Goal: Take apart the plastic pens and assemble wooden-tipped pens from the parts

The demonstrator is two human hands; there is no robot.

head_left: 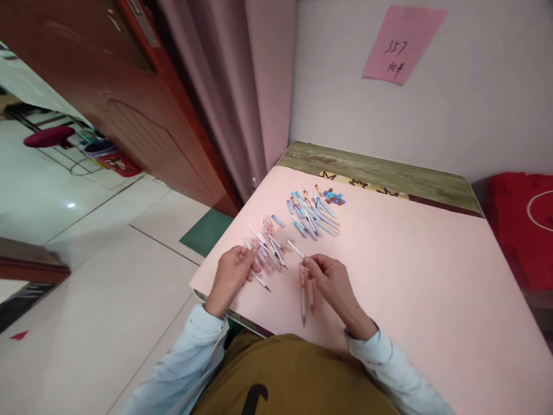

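My right hand [330, 279] pinches a thin white pen refill [295, 249] between thumb and fingers, its free end pointing up and left. Just below that hand, two pinkish pens [303, 302] lie on the pale pink table cover. My left hand [235, 274] is closed at the fingertips beside a loose pile of clear pink pen barrels [268, 262] and white refills with dark tips. What the left fingers hold, if anything, I cannot make out. A single refill [261, 281] shows right under them.
Farther back lie several blue pens [317, 216] and a heap of small blue and brown pieces [334, 197]. The pink cover [410, 288] spreads over a green table [375, 167] against the wall. A brown door [142, 98] and a curtain [233, 75] stand left. Red fabric [518, 230] is at right.
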